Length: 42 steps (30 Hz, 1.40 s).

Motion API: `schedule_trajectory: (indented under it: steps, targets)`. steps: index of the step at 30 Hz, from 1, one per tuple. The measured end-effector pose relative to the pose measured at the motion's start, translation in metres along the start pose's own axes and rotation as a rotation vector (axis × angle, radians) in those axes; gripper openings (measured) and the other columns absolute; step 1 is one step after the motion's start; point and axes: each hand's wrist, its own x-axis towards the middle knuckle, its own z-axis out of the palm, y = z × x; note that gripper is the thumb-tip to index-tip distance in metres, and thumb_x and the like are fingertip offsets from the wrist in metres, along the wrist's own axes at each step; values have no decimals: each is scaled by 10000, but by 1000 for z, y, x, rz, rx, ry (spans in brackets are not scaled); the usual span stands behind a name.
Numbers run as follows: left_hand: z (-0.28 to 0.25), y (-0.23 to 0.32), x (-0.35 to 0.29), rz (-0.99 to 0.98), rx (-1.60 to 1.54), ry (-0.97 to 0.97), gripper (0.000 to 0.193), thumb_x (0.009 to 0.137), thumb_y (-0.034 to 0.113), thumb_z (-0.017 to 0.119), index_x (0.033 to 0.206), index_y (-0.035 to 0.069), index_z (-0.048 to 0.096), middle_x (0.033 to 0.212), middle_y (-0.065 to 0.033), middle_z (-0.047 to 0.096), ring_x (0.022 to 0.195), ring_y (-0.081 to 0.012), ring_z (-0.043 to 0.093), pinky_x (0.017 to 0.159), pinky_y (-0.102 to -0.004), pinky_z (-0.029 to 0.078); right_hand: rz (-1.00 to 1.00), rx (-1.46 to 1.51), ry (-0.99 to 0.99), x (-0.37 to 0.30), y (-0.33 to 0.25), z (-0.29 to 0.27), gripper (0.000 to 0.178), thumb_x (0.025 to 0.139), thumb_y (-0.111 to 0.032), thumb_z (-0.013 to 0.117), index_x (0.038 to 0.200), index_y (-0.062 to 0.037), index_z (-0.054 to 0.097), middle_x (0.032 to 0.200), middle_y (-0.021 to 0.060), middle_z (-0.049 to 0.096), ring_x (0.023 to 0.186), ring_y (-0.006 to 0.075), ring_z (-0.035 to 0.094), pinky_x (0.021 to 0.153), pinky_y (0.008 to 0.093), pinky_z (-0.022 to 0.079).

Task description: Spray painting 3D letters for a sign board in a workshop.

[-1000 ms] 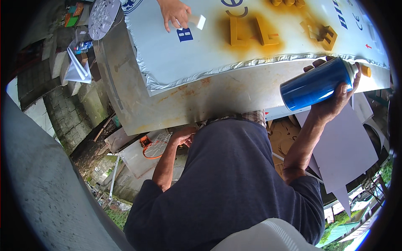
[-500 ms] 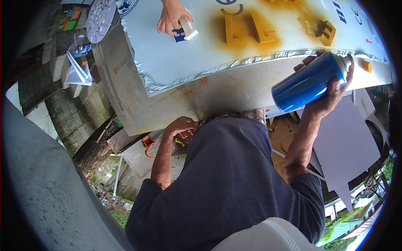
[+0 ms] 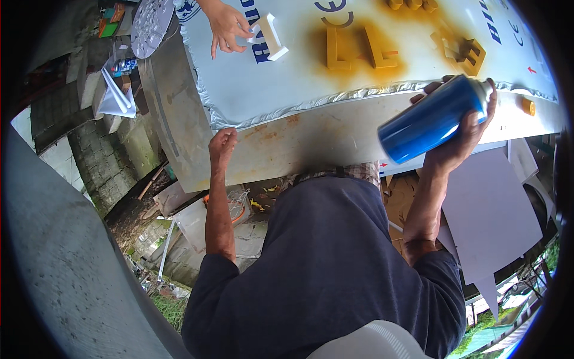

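Observation:
My right hand [image 3: 460, 131] is wrapped round a blue spray can [image 3: 421, 124], tilted with its nozzle end up to the right, above the table's near edge. My left hand [image 3: 222, 145] is closed by the near corner of the plastic-wrapped sheet [image 3: 287, 90]; what its fingers hold, if anything, is hidden. On the sheet stands a white letter-shaped piece [image 3: 276, 39], with another person's hand [image 3: 228, 29] beside it, fingers spread. To the right sit gold-painted letters: an L shape [image 3: 338, 51], a second L shape [image 3: 379, 51] and an E-like piece [image 3: 471, 57], ringed by gold overspray.
The metal table [image 3: 269, 140] runs along my front, stained with rust and paint. A small orange-gold cap [image 3: 528, 106] sits at its right. White cut sheets [image 3: 493, 209] lean below at right. A perforated white disc [image 3: 151, 27] and folded white paper [image 3: 116, 96] are at far left.
My left hand has moved from beside my waist up and left to the sheet's corner. The other person's hand has let go of the white piece. The can has shifted slightly left.

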Motion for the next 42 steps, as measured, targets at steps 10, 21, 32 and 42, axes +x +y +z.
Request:
schedule_trajectory:
  steps: [10, 21, 32, 42]
  targets:
    - [-35, -24, 125, 647, 296, 414, 243, 893, 151, 745, 1113, 61, 693, 942, -85, 694, 867, -218, 645, 794, -364, 524, -62, 17, 113, -77, 18, 49, 907, 868, -416, 751, 1554, -117, 237, 1141, 312, 621, 895, 416, 716, 733, 535, 643]
    - [-20, -22, 175, 813, 505, 531, 297, 906, 321, 695, 1108, 110, 637, 1044, -130, 601, 1017, -340, 561, 896, -475, 455, -123, 58, 267, -173, 52, 103, 888, 882, -375, 760, 1553, -106, 245, 1045, 236, 663, 783, 377, 728, 704, 470, 647]
    - [-16, -20, 173, 777, 570, 560, 291, 913, 340, 667, 1103, 124, 627, 1084, -127, 595, 1056, -340, 551, 886, -481, 438, -228, -452, 56, -190, 75, 123, 758, 901, -396, 710, 1514, -82, 393, 1367, 268, 483, 1109, 335, 628, 859, 442, 585]
    - [-16, -21, 174, 776, 567, 559, 283, 916, 336, 663, 1107, 130, 625, 1081, -113, 601, 1054, -333, 558, 868, -482, 439, -131, -113, 299, -192, 76, 104, 840, 853, -342, 788, 1522, -95, 345, 1258, 246, 530, 881, 337, 717, 790, 431, 631]
